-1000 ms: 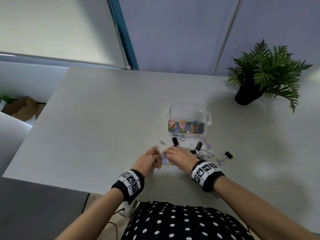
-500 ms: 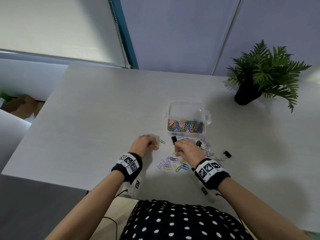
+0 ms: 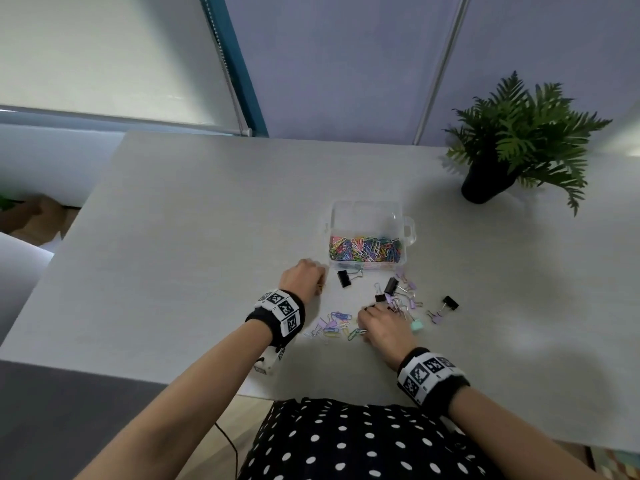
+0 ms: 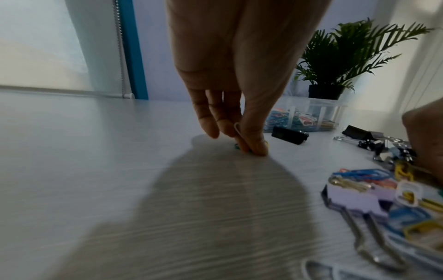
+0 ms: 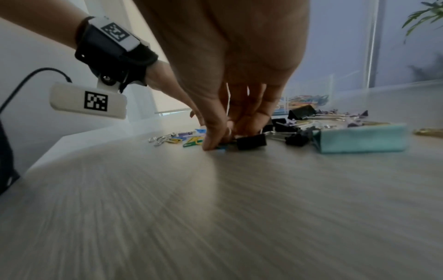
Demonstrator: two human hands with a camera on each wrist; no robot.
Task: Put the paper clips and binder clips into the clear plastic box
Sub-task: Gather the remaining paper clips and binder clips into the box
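Note:
The clear plastic box [image 3: 367, 216] stands mid-table, its near compartment full of coloured paper clips [image 3: 365, 249]. My left hand [image 3: 320, 284] is just left of the box; in the left wrist view it [image 4: 249, 147] pinches a pale paper clip [image 4: 236, 130] between thumb and finger, tips down on a green clip [image 4: 236, 145]. My right hand [image 3: 362, 329] is on the loose clip pile [image 3: 334, 327]; thumb and fingers [image 5: 213, 140] close on a blue paper clip [image 5: 221, 148] beside a black binder clip [image 5: 251, 141]. A mint binder clip [image 3: 416, 325] lies by that hand.
More black binder clips [image 3: 344, 278] [image 3: 450, 302] and small purple ones [image 3: 410, 292] are scattered between the box and my right hand. A potted plant [image 3: 512, 143] stands at the back right. The table's near edge [image 3: 173, 379] lies close behind my wrists.
My hands parted from the pile. The left went forward to the green clip near the box; the right reached toward the box, then drew back onto the loose clips.

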